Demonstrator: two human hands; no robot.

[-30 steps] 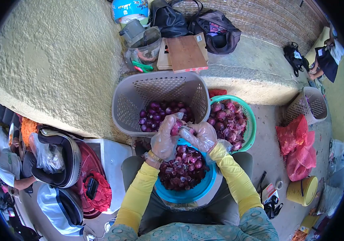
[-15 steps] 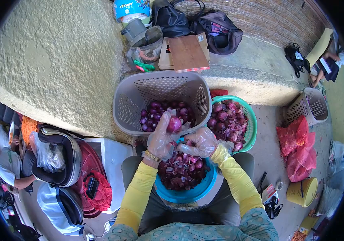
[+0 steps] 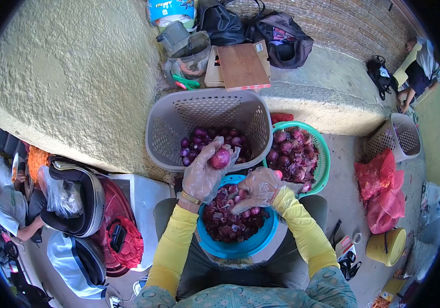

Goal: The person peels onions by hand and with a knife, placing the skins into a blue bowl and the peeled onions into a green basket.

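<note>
My left hand (image 3: pixel 199 177), in a clear plastic glove, is closed around a red onion (image 3: pixel 220 158) above the near edge of the grey basket. My right hand (image 3: pixel 256 189), gloved too, has its fingers curled over the blue basin (image 3: pixel 236 252). A small pink end (image 3: pixel 279 174) sticks out by the right hand; the rest of that object is hidden. Onions and loose skins (image 3: pixel 230 226) fill the basin between my knees. Smooth purple onions (image 3: pixel 198 137) lie in the grey perforated basket (image 3: pixel 158 136), and a green colander (image 3: pixel 322 169) holds unpeeled onions and skins.
Behind the basket, a ledge carries a brown board (image 3: pixel 243 66), a bucket (image 3: pixel 191 56) and dark bags (image 3: pixel 284 41). Red net sacks (image 3: pixel 384 197) and a yellow bucket (image 3: pixel 386 246) stand at right. One person (image 3: pixel 12 205) sits at left; another (image 3: pixel 420 69) is at far right.
My left hand has tilted, still holding the onion. My right hand has shifted slightly lower, and its fingers now point down toward the basin. The person at far right has changed posture.
</note>
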